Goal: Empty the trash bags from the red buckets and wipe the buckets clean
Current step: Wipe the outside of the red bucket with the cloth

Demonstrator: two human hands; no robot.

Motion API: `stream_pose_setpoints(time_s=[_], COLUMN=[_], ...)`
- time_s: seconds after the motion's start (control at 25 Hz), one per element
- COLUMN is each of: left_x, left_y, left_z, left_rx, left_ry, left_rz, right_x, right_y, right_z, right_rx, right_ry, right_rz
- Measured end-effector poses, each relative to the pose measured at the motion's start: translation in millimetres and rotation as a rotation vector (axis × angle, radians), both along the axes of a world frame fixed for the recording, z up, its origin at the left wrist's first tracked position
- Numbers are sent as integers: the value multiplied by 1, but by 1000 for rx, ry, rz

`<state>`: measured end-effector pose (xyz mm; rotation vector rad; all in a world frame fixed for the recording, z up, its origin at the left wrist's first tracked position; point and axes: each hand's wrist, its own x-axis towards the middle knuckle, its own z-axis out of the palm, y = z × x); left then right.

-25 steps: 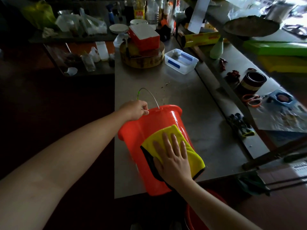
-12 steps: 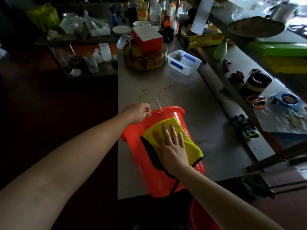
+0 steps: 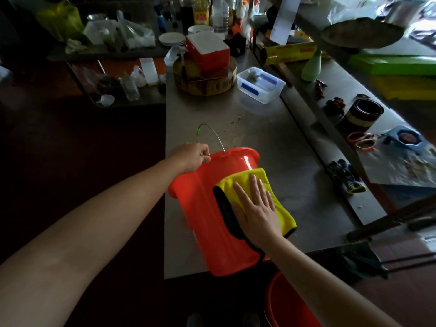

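Observation:
A red bucket (image 3: 203, 208) lies tilted on its side at the near edge of the steel table (image 3: 271, 138), its mouth pointing away and its wire handle (image 3: 212, 132) sticking up. My left hand (image 3: 192, 156) grips the bucket's rim at the left. My right hand (image 3: 257, 206) lies flat with straight fingers on a yellow cloth with a black edge (image 3: 280, 208), pressing it against the bucket's outer wall. A second red bucket (image 3: 283, 305) stands on the floor below, partly hidden by my right forearm.
At the table's far end sit a clear plastic box (image 3: 260, 84), a round wooden block (image 3: 205, 82) and a red-and-white box (image 3: 207, 51). Gloves (image 3: 346, 178), tape rolls and a tin (image 3: 363, 113) lie along the right ledge. Dark floor lies to the left.
My right hand slid the yellow cloth up the bucket wall, then back down and to the right. The left hand kept its grip on the rim.

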<state>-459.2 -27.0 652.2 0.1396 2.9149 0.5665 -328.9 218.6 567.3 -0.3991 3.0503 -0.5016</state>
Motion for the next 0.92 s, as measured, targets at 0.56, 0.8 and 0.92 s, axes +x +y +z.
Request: stream_pose_setpoints(time_s=[0.56, 0.8, 0.92], left_x=[32, 54, 66], left_y=[-36, -63, -71], left_z=[-10, -20, -27], left_rx=[60, 105, 132], left_ry=[-11, 7, 45], left_rz=[70, 124, 178], right_x=[-16, -52, -25], right_y=[-23, -52, -47], right_z=[16, 24, 17], right_rx=[-8, -2, 14], right_ry=[-67, -53, -10], right_rz=[41, 100, 126])
